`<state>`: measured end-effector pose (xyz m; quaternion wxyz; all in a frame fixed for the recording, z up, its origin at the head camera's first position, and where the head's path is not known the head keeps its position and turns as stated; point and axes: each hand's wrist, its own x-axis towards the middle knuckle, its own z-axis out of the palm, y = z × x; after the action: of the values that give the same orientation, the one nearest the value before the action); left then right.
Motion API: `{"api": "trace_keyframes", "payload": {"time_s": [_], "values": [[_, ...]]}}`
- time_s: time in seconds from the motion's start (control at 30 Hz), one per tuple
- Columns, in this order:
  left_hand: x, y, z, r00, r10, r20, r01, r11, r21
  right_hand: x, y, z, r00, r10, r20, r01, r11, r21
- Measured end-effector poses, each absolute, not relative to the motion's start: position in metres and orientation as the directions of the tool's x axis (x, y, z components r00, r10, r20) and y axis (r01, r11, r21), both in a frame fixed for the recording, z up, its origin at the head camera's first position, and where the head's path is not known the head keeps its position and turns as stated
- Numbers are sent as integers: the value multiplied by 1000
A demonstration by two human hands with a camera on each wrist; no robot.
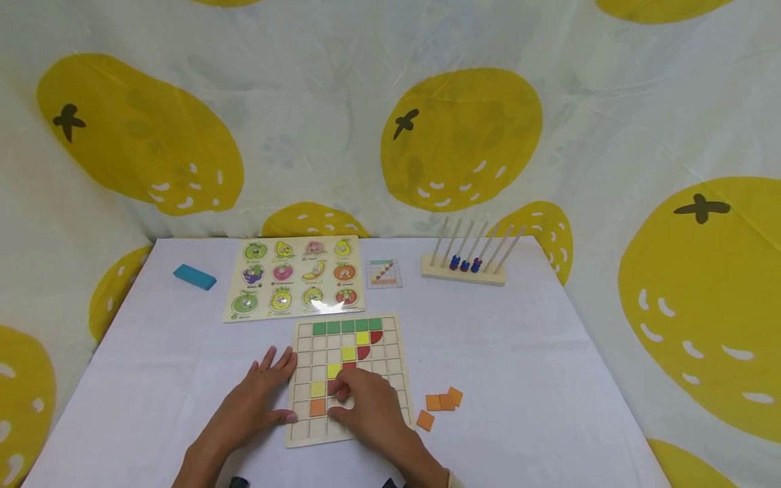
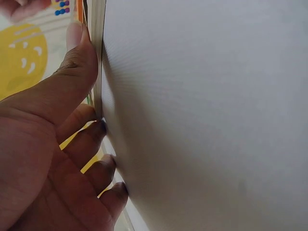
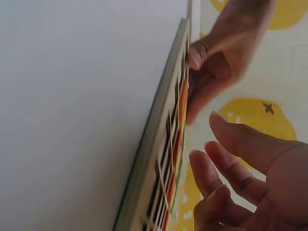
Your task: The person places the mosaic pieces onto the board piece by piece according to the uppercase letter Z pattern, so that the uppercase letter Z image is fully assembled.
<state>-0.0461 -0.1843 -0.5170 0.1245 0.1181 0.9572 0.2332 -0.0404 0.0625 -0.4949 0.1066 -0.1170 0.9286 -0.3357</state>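
A wooden grid board [image 1: 390,339] lies on the table. Along its top runs a row of green square tiles [image 1: 348,327]. Below them, yellow squares [image 1: 348,354] step down diagonally to the left, with red rounded pieces [image 1: 364,352] beside them; an orange tile [image 1: 317,407] lies near the lower left. My left hand [image 1: 253,400] rests at the board's left edge, thumb on the rim and fingers extended. Over the board's lower middle hovers my right hand [image 1: 372,410], covering some cells. In the right wrist view, this hand [image 3: 240,178] has loosely bent fingers, thumb apart, nothing between.
Several loose orange tiles [image 1: 432,402] lie right of the board. Behind it are a fruit puzzle [image 1: 295,288], a small pattern card [image 1: 384,274] and a peg stand [image 1: 460,272] with beads. A blue block [image 1: 195,277] sits at the back left.
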Motion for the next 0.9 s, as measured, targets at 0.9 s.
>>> {"api": "trace_keyframes", "payload": {"time_s": [0.9], "values": [[-46,-183,-513,-939,265,-219,135,871,471,-18,200,-495,-977,-163,-135,-69,848,-526]]}}
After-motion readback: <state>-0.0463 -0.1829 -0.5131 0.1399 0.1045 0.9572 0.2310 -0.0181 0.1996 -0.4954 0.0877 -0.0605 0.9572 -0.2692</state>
